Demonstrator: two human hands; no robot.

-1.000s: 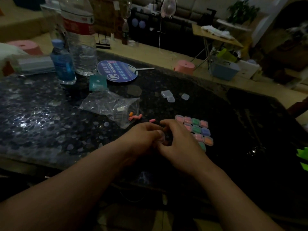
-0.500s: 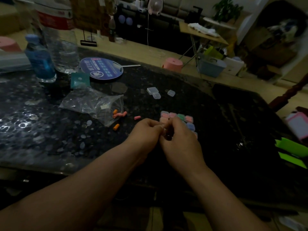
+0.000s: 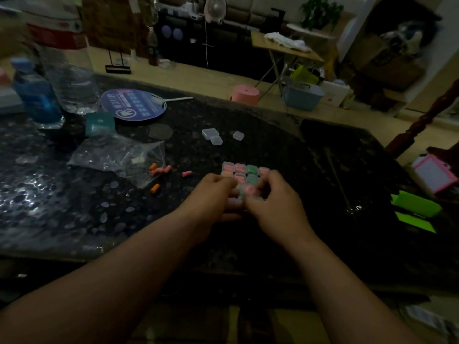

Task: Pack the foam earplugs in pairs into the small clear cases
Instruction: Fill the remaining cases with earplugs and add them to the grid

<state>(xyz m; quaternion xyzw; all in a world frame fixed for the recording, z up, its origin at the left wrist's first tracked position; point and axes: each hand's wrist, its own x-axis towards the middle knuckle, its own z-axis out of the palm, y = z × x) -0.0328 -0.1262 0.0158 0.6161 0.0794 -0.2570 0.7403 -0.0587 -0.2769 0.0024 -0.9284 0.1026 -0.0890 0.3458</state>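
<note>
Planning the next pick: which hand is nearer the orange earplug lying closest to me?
Left. The left hand lies just right of the orange earplug; the right hand is farther right.

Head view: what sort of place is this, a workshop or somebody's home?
Most likely a home living room, dimly lit. The work is done at a dark stone-patterned table, and beyond it stand a small desk fan, a potted plant and a pink stool on the floor.
</note>
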